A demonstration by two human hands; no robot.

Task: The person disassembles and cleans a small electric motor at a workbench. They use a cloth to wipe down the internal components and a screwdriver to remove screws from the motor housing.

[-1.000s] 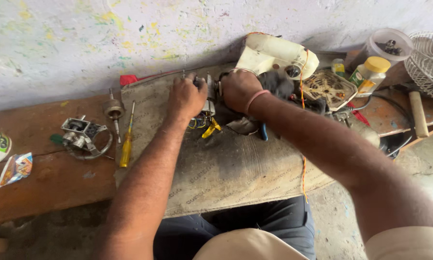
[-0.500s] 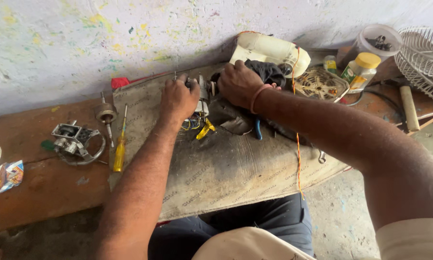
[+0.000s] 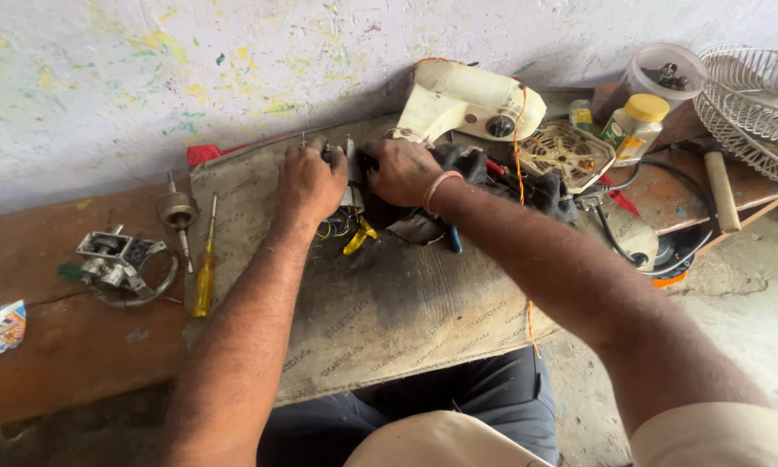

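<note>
Both hands meet at the far side of the grey board, close to the painted wall. The left hand is curled shut over a small metal motor part, and the right hand is closed on the other side of it, so the part sits squeezed between them. It looks like two hands are used because the part is small and would roll or tip if only one hand held it. Thin yellow and blue wires hang out under the hands and rest on the board. A cream plastic fan housing lies just behind the right hand, with an orange cord draped over it. A round vented cover sits beside that. A yellow screwdriver lies on the board's left edge, near the left arm, where it is easy to grab. A grey metal gear piece rests farther left on the wooden bench. At the far right, a clear round tub holds some small dark bits; I cannot tell what they are. A little bottle with a yellow cap stands next to it, closed. A white wire fan guard leans at the corner.
</note>
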